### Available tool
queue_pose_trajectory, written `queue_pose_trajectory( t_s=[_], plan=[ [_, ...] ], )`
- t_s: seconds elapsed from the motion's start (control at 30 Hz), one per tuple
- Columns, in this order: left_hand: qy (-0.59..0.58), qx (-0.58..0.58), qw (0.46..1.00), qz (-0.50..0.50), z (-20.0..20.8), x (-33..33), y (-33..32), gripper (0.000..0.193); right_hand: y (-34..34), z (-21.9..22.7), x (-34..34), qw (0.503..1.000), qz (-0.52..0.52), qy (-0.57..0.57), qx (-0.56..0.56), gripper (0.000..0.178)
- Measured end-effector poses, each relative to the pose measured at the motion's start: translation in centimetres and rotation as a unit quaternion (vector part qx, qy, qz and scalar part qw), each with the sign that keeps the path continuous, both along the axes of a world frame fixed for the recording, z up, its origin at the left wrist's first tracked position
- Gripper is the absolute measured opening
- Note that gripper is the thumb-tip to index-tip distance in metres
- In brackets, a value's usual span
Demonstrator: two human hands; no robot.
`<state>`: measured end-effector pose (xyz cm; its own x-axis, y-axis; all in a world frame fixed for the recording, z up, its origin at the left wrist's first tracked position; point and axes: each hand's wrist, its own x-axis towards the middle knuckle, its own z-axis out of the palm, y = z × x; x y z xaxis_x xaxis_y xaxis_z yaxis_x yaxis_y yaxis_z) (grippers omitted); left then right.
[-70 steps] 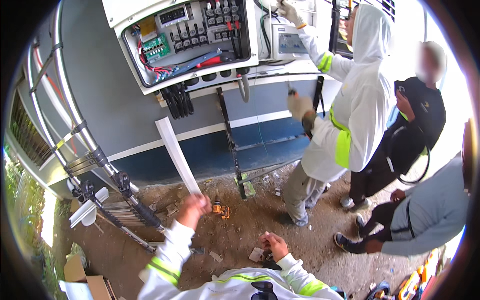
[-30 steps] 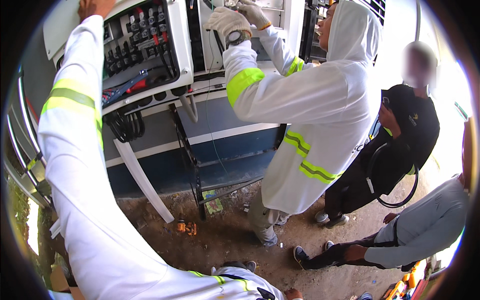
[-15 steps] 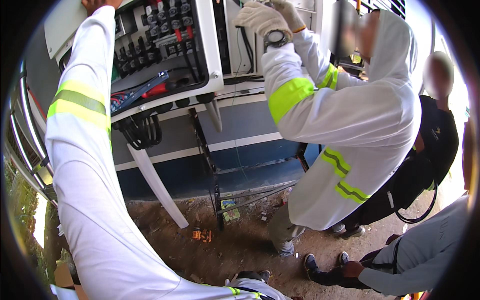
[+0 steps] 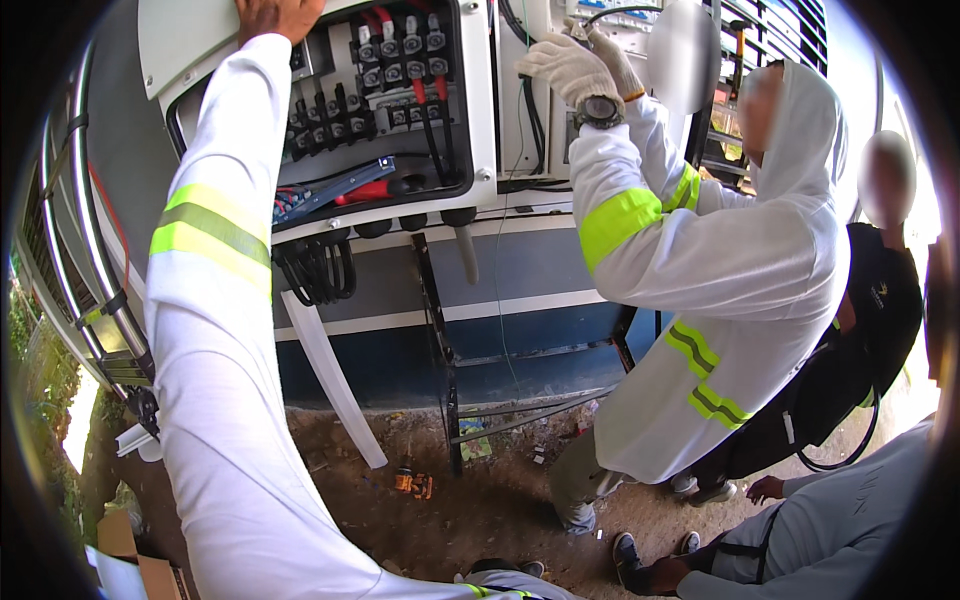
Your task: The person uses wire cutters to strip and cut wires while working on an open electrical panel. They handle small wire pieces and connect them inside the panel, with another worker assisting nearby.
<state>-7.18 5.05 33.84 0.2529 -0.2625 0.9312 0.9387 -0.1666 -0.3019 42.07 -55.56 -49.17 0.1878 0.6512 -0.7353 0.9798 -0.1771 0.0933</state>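
Note:
My left arm, in a white sleeve with a yellow-green and grey band, stretches up from the lower edge. At its end my left hand (image 4: 280, 16) rests against the white lid (image 4: 190, 42) of an electrical box. The top edge of the picture cuts off most of its fingers, so its grip is hidden. Beneath the hand, the box (image 4: 482, 150) shows rows of terminals (image 4: 400, 60) and black and red cables. A blue-grey metal strip (image 4: 335, 190) and a red-handled tool (image 4: 365, 192) lie in its bottom. My right hand is out of view.
At right, a co-worker (image 4: 720, 250) in a white hooded top raises gloved hands (image 4: 580, 70) to a neighbouring cabinet. Other people stand behind. Below are a black metal frame (image 4: 447, 370), white trunking (image 4: 335, 385) and an orange-and-black power tool (image 4: 413, 485). A ladder (image 4: 105, 260) stands left.
The view has shifted, so the box, my left arm and the co-worker appear farther right and lower. My left hand stays at the lid. At lower right, a person's hand has moved out.

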Motion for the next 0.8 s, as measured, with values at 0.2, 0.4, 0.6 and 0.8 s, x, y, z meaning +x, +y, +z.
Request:
queue_pose_trajectory(
  t_s=[0.2,0.4,0.6,0.8],
  plan=[
    [0.031,-0.061,0.997,0.034,-1.3,0.1,-2.0,0.103,1.6,2.1,3.6,0.990,0.118,0.019,-0.080,0.038],
    [0.049,-0.089,0.993,0.058,-1.5,0.2,-3.1,0.120,2.3,0.6,6.0,0.940,0.337,0.018,-0.058,0.038],
    [0.022,-0.134,0.988,0.069,-1.9,0.4,-4.0,0.119,2.7,0.5,5.8,0.982,0.187,0.011,-0.027,0.036],
    [0.008,-0.152,0.987,0.059,-2.5,0.4,-4.3,0.115,3.2,0.9,5.4,0.993,0.116,0.008,0.008,0.035]
  ],
)
